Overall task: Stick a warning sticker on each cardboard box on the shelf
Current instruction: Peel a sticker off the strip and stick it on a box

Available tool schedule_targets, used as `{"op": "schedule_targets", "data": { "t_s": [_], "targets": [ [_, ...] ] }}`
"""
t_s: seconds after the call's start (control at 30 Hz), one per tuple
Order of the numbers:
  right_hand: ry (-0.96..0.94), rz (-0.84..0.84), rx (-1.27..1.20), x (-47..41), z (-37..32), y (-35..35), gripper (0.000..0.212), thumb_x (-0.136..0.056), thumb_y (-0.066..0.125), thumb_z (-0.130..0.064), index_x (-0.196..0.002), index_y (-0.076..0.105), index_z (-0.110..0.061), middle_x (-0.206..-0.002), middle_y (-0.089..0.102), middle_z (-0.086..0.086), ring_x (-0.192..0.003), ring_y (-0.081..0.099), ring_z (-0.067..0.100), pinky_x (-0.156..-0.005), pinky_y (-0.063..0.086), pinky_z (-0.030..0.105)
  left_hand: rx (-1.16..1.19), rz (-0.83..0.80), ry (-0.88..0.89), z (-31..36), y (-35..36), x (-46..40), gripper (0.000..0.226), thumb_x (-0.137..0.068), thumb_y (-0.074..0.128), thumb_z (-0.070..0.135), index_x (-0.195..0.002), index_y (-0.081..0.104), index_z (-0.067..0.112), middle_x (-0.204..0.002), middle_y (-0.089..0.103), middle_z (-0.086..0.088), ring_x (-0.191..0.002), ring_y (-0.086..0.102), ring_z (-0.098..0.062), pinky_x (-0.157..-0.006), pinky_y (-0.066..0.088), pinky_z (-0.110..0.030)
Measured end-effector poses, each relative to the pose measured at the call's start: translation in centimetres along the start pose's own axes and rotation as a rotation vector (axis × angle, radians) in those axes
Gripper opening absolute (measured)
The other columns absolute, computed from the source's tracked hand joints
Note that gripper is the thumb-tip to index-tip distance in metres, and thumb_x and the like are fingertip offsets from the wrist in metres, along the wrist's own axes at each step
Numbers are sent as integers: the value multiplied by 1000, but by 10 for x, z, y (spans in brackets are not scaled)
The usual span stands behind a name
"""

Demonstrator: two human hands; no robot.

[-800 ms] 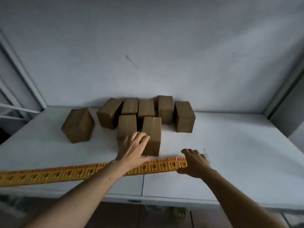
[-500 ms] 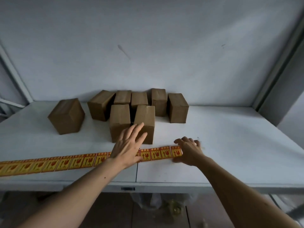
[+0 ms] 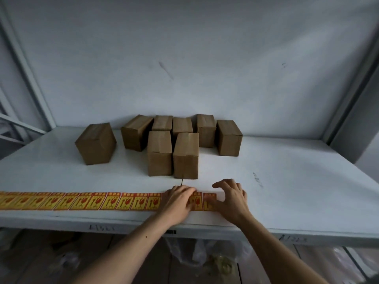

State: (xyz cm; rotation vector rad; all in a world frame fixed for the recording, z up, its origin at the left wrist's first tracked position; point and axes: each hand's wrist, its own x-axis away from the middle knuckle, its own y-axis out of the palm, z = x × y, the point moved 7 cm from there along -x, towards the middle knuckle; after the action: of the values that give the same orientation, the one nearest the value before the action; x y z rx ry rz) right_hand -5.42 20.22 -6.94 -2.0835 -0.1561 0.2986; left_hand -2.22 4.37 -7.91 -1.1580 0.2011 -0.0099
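Several plain brown cardboard boxes (image 3: 186,156) stand grouped at the back middle of the white shelf (image 3: 287,181), with one box (image 3: 95,144) apart on the left. No sticker shows on any box. A long strip of yellow and red warning stickers (image 3: 82,201) lies along the shelf's front edge. My left hand (image 3: 178,199) lies flat on the strip near its right end. My right hand (image 3: 230,198) is arched over the shelf just past the strip's end, fingertips down, and its thumb touches the last sticker (image 3: 209,199).
Grey metal uprights (image 3: 30,78) frame the shelf on the left and on the right (image 3: 352,83), with a pale wall behind. Under the shelf's front lip (image 3: 123,226) lie clear plastic bags (image 3: 205,255).
My left hand has come down from in front of the boxes onto the sticker strip. My right hand has stayed at the strip's right end, its fingers now more arched.
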Motion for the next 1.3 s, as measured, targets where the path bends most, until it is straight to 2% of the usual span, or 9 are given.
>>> {"op": "schedule_targets", "data": {
  "t_s": [0.17,0.43,0.63,0.73,0.93,1.03,1.1,1.2,1.3],
  "targets": [
    [17,66,78,-13,12,-3,29,-89,59,-41,-113,69,-28,-123,57,-3,-114,46,16,-97,31,33,-25,59,9,-2,5,-10,46,-94,56,35,-139,48,31,-131,47,9,-122,38,-12,-103,29,-31],
    [33,-3,89,-34,23,2,30,-91,54,-40,-116,68,-29,-120,60,-3,-109,51,17,-91,33,32,-8,21,22,-9,9,-35,52,-86,62,43,-136,52,31,-128,47,10,-122,38,-11,-108,26,-39],
    [-8,5,138,-29,21,1,34,-93,52,-42,-121,65,-27,-125,60,0,-112,52,19,-92,36,33,-12,-31,112,-2,10,-38,46,-90,58,39,-135,53,36,-123,46,12,-115,37,-8,-99,26,-35],
    [-14,33,121,-24,19,1,30,-92,55,-42,-112,70,-25,-121,61,-1,-108,53,19,-90,38,33,-48,-40,131,1,11,-37,45,-91,57,38,-135,53,36,-121,44,12,-114,36,-8,-102,28,-37],
    [81,-33,41,-40,19,4,14,-88,61,-24,-97,71,-21,-106,60,0,-97,59,19,-91,47,38,-34,-24,143,1,10,-32,41,-93,53,40,-134,53,36,-130,42,12,-120,34,-10,-107,26,-38],
    [55,-71,-63,-49,17,-1,10,-90,61,-21,-96,68,-17,-96,64,-1,-88,60,15,-72,47,22,-63,-18,154,-2,10,-33,38,-94,51,39,-132,55,36,-134,41,10,-123,33,-12,-109,25,-40],
    [109,8,-281,-53,20,-16,3,-89,63,-16,-89,66,-15,-88,68,-1,-78,61,13,-62,43,18,-74,-24,155,-3,9,-33,39,-94,52,37,-133,54,35,-136,40,9,-126,32,-13,-110,24,-41],
    [173,149,-637,-58,17,-40,5,-86,67,-8,-82,66,-10,-79,71,4,-72,65,15,-62,49,24,1,100,148,-1,-1,-36,37,-91,59,39,-127,61,30,-127,50,10,-120,42,-12,-105,34,-35],
    [127,166,-721,-78,-7,-54,8,-82,73,-9,-85,66,-9,-79,73,3,-68,68,6,-53,46,13,168,439,41,-8,-39,-42,23,-81,72,37,-96,71,20,-99,61,6,-89,57,-12,-72,51,-29]
  ]
}}
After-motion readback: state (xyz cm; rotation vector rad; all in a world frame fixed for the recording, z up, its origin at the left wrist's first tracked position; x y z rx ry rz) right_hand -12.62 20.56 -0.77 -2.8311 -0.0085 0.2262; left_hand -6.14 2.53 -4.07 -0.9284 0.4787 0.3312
